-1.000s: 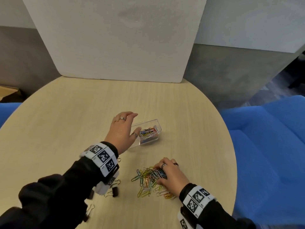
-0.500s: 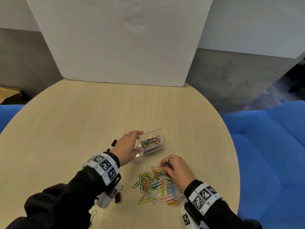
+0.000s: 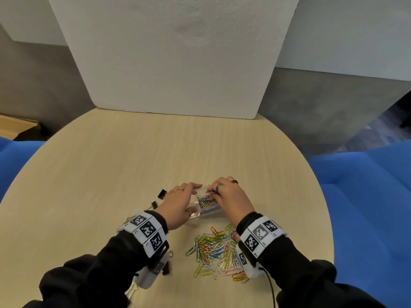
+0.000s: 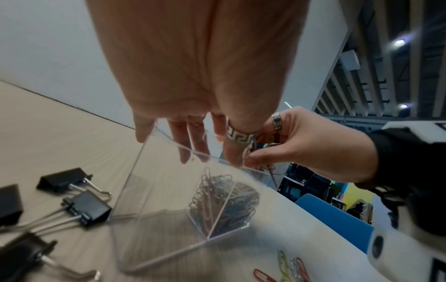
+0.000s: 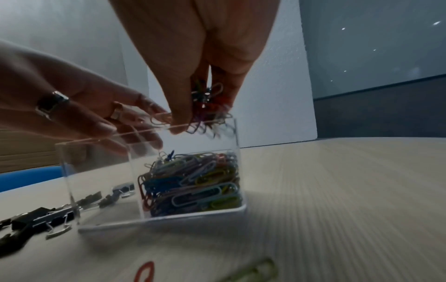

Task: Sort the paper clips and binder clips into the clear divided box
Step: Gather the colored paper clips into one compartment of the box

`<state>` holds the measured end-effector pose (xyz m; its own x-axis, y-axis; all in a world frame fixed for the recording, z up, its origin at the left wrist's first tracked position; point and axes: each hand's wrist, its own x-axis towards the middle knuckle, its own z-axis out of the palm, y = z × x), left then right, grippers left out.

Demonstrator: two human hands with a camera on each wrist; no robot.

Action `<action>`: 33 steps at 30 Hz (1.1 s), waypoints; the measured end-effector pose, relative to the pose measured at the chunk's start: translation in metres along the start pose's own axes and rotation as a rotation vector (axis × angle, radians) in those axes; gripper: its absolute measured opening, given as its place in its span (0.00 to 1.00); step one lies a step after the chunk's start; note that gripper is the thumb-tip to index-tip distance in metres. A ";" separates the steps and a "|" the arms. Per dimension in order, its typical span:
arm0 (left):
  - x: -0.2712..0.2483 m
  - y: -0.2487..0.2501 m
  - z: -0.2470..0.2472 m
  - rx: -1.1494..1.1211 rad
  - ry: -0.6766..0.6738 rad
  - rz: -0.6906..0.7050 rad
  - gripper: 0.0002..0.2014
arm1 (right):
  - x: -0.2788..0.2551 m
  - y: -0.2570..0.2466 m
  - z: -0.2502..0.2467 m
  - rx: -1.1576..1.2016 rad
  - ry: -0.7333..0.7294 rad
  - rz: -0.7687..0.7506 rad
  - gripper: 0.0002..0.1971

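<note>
A clear divided box [image 3: 210,213] stands on the round table. My left hand [image 3: 178,205] spans its left end, fingers on the far rim and thumb on the near rim, gripping it. Its right compartment holds a heap of coloured paper clips [image 5: 193,181]; the left compartment [image 4: 154,190] looks bare. My right hand [image 3: 231,198] pinches a bunch of paper clips [image 5: 210,106] right above the right compartment's rim. A loose pile of paper clips [image 3: 218,252] lies near me, between my wrists. Black binder clips [image 3: 162,194] lie left of the box.
A white foam board [image 3: 178,63] stands upright at the table's far edge. Blue chairs [image 3: 367,196] flank the table on both sides. More binder clips [image 3: 165,267] lie under my left forearm, near the table's front edge.
My right hand has left the loose pile with a bunch of paper clips and risen to the box's right compartment. My left hand has stayed on the box.
</note>
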<state>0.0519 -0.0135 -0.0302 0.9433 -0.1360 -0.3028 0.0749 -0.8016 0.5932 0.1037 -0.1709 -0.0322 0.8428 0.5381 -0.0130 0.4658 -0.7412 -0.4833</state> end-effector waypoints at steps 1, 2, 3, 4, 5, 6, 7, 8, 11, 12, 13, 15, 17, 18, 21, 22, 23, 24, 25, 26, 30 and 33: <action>0.000 0.000 0.000 -0.005 -0.001 0.000 0.28 | -0.002 0.001 0.002 -0.002 0.020 -0.018 0.11; 0.000 -0.001 0.000 -0.011 -0.001 0.002 0.28 | -0.004 0.001 0.003 0.007 0.036 -0.026 0.11; 0.000 -0.001 0.000 -0.017 -0.002 0.003 0.28 | -0.007 0.003 0.004 0.017 0.050 -0.032 0.12; 0.000 -0.001 0.000 -0.022 -0.005 0.005 0.28 | -0.010 0.005 0.004 0.030 0.064 -0.031 0.13; -0.001 -0.002 0.000 -0.026 -0.007 0.006 0.28 | -0.013 0.007 0.003 0.043 0.082 -0.029 0.14; -0.001 -0.002 0.000 -0.029 -0.008 0.007 0.28 | -0.015 0.010 0.002 0.046 0.108 -0.036 0.14; -0.001 -0.002 0.001 -0.033 -0.007 0.008 0.28 | -0.017 0.014 0.002 0.039 0.140 -0.057 0.13; -0.001 -0.002 0.001 -0.035 -0.003 0.009 0.28 | -0.018 0.017 0.002 0.028 0.166 -0.082 0.13; -0.001 -0.003 0.001 -0.036 0.008 0.021 0.28 | -0.017 0.021 0.003 -0.023 0.131 -0.169 0.15; -0.001 -0.003 0.001 -0.034 0.010 0.026 0.28 | -0.017 0.021 0.005 -0.070 0.084 -0.205 0.17; -0.001 -0.003 0.001 -0.033 0.011 0.031 0.28 | -0.018 0.019 0.008 -0.140 0.029 -0.235 0.18; -0.002 -0.003 0.001 -0.030 0.018 0.037 0.28 | -0.020 0.017 0.014 -0.321 -0.060 -0.270 0.22; -0.001 -0.003 0.001 -0.020 0.025 0.041 0.28 | -0.022 0.019 0.017 -0.430 -0.056 -0.250 0.23; -0.001 -0.003 0.001 -0.016 0.025 0.041 0.28 | -0.021 0.021 0.016 -0.458 -0.025 -0.239 0.23; -0.001 -0.002 0.001 -0.018 0.022 0.033 0.28 | -0.019 0.030 0.008 -0.498 0.083 -0.249 0.19; -0.001 -0.002 0.001 -0.018 0.022 0.033 0.28 | -0.019 0.032 0.004 -0.502 0.118 -0.253 0.18; -0.001 -0.002 0.001 -0.020 0.021 0.031 0.28 | -0.019 0.033 0.001 -0.513 0.145 -0.249 0.18; -0.001 -0.002 0.001 -0.022 0.018 0.031 0.28 | -0.020 0.034 0.000 -0.529 0.170 -0.243 0.18; -0.001 -0.002 0.001 -0.024 0.015 0.031 0.28 | -0.021 0.034 0.000 -0.545 0.179 -0.238 0.18; -0.001 -0.002 0.001 -0.023 0.013 0.031 0.28 | -0.022 0.034 0.001 -0.555 0.170 -0.237 0.17; -0.001 -0.002 0.001 -0.019 0.018 0.031 0.29 | -0.028 0.032 0.014 -0.486 0.080 -0.230 0.20; -0.001 -0.002 0.001 -0.013 0.014 0.031 0.29 | -0.027 0.028 0.012 -0.421 0.146 -0.198 0.20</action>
<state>0.0505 -0.0126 -0.0319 0.9496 -0.1522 -0.2740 0.0499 -0.7895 0.6117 0.0908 -0.2010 -0.0558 0.7416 0.6459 0.1811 0.6646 -0.7441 -0.0676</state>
